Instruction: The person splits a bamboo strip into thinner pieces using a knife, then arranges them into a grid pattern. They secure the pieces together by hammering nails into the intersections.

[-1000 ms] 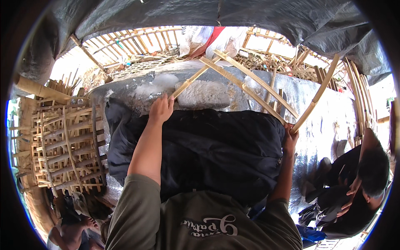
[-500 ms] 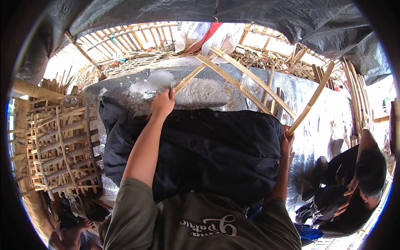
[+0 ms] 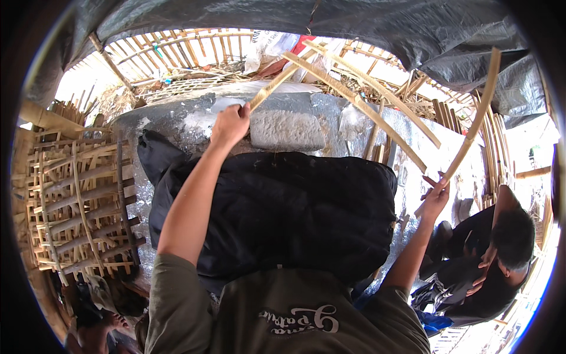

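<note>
Since the frame from half a second back, the right hand point(image 3: 435, 197) has swung out right and up, off the corner of the black cloth point(image 3: 295, 206), and the curved bamboo strip point(image 3: 471, 127) it holds has gone up with it, top end way into the upper right. Left hand point(image 3: 230, 125) only nudged up a touch.

Grip check: left fingers are curled closed around the end of the short-looking strip point(image 3: 272, 88), upper middle. Right fingers are partly spread, looks like a loose hold on the curved one's foot, can't tell how firm. The lower slanting strip point(image 3: 389, 133) ends right by those fingers, touching or not I can't say; the upper slanting strip point(image 3: 386, 96) ends above them. Can't make out whether these are joined at the crossing, top centre.

My worry: with the right grip that slack, a strip could slip or spring round, and a hard bend could crack one.

Room-wise, the curved strip's tip looks near the black tarp point(image 3: 236, 15) along the top edge, though depth's hard to judge. Upright slats point(image 3: 492, 159) and a seated co-worker point(image 3: 483, 283) hem in the right; cloth edge sits below. I'd favour the middle, over the grey slab point(image 3: 287, 130).
</note>
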A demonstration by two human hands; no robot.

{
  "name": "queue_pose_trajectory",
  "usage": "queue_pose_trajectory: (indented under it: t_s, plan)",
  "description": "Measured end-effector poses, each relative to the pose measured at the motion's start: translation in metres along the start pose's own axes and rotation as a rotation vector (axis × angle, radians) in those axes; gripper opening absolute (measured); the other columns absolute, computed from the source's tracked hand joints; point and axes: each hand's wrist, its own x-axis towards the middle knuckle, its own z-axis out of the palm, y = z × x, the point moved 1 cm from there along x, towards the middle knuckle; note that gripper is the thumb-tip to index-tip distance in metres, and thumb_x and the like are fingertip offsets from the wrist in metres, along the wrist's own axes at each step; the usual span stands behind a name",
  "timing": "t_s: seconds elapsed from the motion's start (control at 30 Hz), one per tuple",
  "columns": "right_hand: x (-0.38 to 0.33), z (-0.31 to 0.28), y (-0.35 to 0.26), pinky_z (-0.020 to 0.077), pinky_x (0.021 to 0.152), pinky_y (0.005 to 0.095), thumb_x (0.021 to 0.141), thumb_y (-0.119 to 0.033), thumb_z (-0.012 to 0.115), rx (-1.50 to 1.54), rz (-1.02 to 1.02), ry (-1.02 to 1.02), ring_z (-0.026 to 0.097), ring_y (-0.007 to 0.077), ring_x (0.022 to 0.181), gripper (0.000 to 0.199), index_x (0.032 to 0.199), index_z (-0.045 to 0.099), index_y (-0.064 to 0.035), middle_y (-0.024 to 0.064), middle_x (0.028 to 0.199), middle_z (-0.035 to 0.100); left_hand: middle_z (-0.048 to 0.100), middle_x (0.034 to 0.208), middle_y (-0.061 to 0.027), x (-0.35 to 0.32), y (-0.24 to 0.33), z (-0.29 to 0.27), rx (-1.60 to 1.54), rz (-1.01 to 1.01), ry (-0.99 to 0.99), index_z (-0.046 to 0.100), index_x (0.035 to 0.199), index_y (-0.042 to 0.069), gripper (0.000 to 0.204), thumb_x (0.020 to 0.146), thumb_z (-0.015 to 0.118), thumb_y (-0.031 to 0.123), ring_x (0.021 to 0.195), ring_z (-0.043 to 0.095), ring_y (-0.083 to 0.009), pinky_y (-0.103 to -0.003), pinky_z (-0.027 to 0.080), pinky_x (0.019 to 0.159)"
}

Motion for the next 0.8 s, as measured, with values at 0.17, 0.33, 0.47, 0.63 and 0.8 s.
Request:
queue_pose_trajectory:
  t_s: [0.17, 0.33, 0.47, 0.63, 0.8]
  plan:
    - [-0.026, -0.003, -0.074, 0.0383, 0.040, 0.0213, 0.111, -0.037, 0.039, 0.089, -0.047, 0.021, 0.041, 0.0023, 0.047, 0.044, 0.129, 0.054, 0.0002, 0.0116, 0.080, 0.070, 0.073, 0.096, -0.0226, -0.016, -0.001, -0.041, 0.075, 0.082, 0.023, 0.070, 0.100, 0.002, 0.054, 0.107, 0.040, 0.047, 0.087, 0.070, -0.0440, -0.055, 0.052, 0.079]
    - [-0.061, 0.003, -0.114, 0.0376, 0.041, 0.0205, 0.111, -0.038, 0.039, 0.253, -0.016, -0.149, 0.038, 0.0018, 0.048, 0.044, 0.123, 0.055, 0.0012, 0.0077, 0.074, 0.063, 0.070, 0.087, -0.0190, -0.026, 0.015, -0.066, -0.050, -0.169, -0.150, 0.067, 0.101, -0.001, 0.057, 0.108, 0.037, 0.047, 0.081, 0.068, -0.0330, -0.050, 0.051, 0.076]
    - [-0.069, 0.025, -0.121, 0.0372, 0.040, 0.0203, 0.111, -0.036, 0.039, 0.401, -0.010, -0.282, 0.036, 0.0023, 0.047, 0.044, 0.123, 0.055, 0.0026, 0.0110, 0.077, 0.065, 0.055, 0.064, -0.0050, 0.011, 0.017, -0.082, -0.050, -0.093, -0.110, 0.061, 0.094, 0.001, 0.057, 0.110, 0.033, 0.048, 0.048, 0.050, -0.0153, -0.038, 0.043, 0.048]
    - [-0.071, 0.036, -0.120, 0.0356, 0.039, 0.0214, 0.111, -0.039, 0.040, 0.493, 0.037, -0.239, 0.037, 0.0035, 0.047, 0.046, 0.123, 0.054, 0.0029, 0.0099, 0.074, 0.061, 0.039, 0.064, 0.0021, 0.061, 0.031, -0.091, -0.072, -0.080, -0.058, 0.056, 0.111, -0.001, 0.055, 0.110, 0.033, 0.049, 0.048, 0.037, -0.0108, -0.032, 0.037, 0.045]
    - [-0.078, 0.037, -0.121, 0.0342, 0.038, 0.0215, 0.111, -0.040, 0.039, 0.490, 0.111, -0.197, 0.038, 0.0037, 0.046, 0.047, 0.121, 0.055, 0.0025, 0.0061, 0.071, 0.056, 0.035, 0.064, 0.0041, 0.084, 0.057, -0.113, -0.117, -0.064, 0.016, 0.054, 0.102, 0.000, 0.052, 0.110, 0.033, 0.048, 0.050, 0.033, -0.0109, -0.031, 0.037, 0.046]
